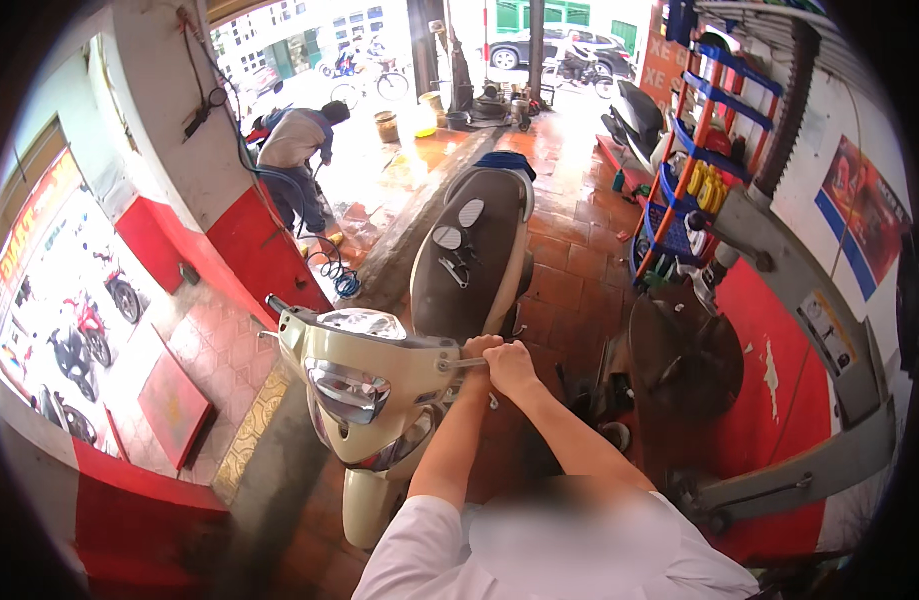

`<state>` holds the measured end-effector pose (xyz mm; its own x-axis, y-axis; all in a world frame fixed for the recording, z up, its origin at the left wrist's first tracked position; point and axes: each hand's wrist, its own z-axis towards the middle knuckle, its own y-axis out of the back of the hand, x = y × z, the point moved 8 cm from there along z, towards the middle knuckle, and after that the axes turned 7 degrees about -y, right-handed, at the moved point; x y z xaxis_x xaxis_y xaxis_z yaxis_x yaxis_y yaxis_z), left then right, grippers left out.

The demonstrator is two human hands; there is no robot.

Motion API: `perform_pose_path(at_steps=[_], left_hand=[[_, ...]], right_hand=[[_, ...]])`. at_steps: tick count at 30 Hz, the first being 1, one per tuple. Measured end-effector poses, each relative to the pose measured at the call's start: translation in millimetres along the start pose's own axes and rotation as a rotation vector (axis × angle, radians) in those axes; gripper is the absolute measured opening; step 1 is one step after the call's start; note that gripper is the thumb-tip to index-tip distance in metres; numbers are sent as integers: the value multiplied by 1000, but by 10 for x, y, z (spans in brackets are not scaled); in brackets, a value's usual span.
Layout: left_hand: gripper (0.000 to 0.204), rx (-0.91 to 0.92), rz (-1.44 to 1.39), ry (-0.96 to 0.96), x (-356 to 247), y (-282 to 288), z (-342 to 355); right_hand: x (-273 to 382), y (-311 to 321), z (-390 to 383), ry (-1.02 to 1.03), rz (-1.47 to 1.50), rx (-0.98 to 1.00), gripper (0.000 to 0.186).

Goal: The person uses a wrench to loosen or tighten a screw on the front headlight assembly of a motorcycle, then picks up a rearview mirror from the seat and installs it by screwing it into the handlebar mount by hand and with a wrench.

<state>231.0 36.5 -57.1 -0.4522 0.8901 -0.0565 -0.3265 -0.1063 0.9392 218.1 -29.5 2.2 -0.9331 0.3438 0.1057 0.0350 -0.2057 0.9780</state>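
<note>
A cream scooter (389, 434) stands in front of me, its headlight (344, 388) facing toward me and its dark seat (451, 305) stretching away. At the handlebar's end on my right, my left hand (479, 350) is closed around the bar (457, 362). My right hand (511, 370) is closed right beside it, overlapping it, fingers curled on the same bar end; exactly what lies under the fingers is hidden. Two pale oval pieces that look like mirrors (469, 212) and some small metal items rest on the seat.
A co-worker (291, 168) bends over at the left by a coiled blue hose (341, 279). A shelf rack (719, 90) and grey machine arm (829, 350) line the right wall. A red board (162, 390) is at left; parked motorbikes stand beyond it and in back.
</note>
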Motion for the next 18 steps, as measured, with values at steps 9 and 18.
perform_pose_path(at_steps=[9, 18], left_hand=[[16, 133, 64, -1, -241, 15, 32], [25, 33, -39, 26, 1, -211, 123]], right_hand=[[-130, -80, -182, -60, -32, 11, 10], [-84, 330, 86, 90, 120, -20, 13]])
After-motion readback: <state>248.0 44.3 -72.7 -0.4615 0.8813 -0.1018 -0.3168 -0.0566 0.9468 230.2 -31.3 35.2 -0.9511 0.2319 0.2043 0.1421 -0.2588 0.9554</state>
